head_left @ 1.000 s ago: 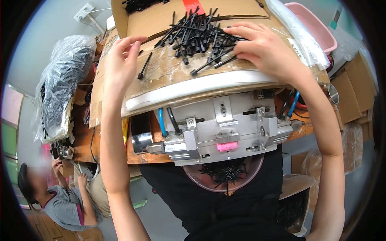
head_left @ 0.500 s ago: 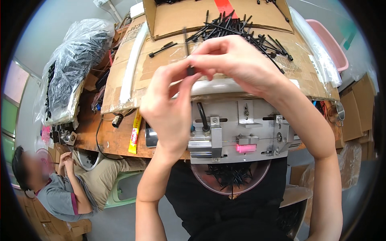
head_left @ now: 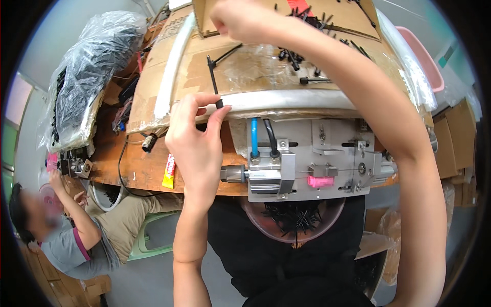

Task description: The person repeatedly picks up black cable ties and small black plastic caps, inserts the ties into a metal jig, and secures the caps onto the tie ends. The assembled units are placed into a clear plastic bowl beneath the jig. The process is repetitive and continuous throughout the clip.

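Covering the wooden workbench (head_left: pixel 143 171) is a plastic-wrapped cardboard sheet (head_left: pixel 255 66) scattered with black pins (head_left: pixel 307 51); a metal pneumatic fixture (head_left: pixel 312 158) sits at its near edge, above a pink bowl (head_left: pixel 296 220) of more pins. A bagged bundle (head_left: pixel 76 82) lies far left, and another person (head_left: pixel 66 230) sits low beside the bench. The left hand (head_left: pixel 197 138) pinches one black pin (head_left: pixel 214 82) upright between thumb and forefinger, other fingers loosely curled. The right hand (head_left: pixel 240 18) reaches over the cardboard, fingers bent downward; whether they hold anything cannot be told.

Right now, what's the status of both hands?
Left hand pinching black pin upright. Right hand reaching over pin pile, fingers hidden. Nothing in between.
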Action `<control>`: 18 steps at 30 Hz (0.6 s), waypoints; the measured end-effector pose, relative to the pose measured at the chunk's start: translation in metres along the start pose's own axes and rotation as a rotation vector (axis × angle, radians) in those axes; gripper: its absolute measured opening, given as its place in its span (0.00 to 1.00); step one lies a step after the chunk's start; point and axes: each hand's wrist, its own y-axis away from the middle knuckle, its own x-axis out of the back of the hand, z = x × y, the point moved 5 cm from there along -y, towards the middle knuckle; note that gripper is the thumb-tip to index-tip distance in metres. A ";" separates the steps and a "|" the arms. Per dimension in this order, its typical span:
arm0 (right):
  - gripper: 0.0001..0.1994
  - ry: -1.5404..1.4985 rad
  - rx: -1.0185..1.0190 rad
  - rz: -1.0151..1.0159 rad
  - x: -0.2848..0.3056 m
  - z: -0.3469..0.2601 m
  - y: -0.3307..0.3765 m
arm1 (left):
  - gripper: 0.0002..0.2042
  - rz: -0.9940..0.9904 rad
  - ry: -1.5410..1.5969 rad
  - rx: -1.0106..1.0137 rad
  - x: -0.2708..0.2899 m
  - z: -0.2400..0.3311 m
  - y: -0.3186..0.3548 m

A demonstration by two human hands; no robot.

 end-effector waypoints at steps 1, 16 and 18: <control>0.05 -0.053 0.114 0.314 0.013 0.016 0.008 | 0.11 -0.010 0.040 -0.034 -0.001 0.011 0.005; 0.08 -1.680 -0.727 0.127 0.057 0.007 0.303 | 0.24 -0.343 0.147 -0.555 -0.038 0.125 0.118; 0.08 -1.683 -0.709 0.092 0.056 0.008 0.306 | 0.24 -0.407 0.138 -0.541 -0.035 0.127 0.118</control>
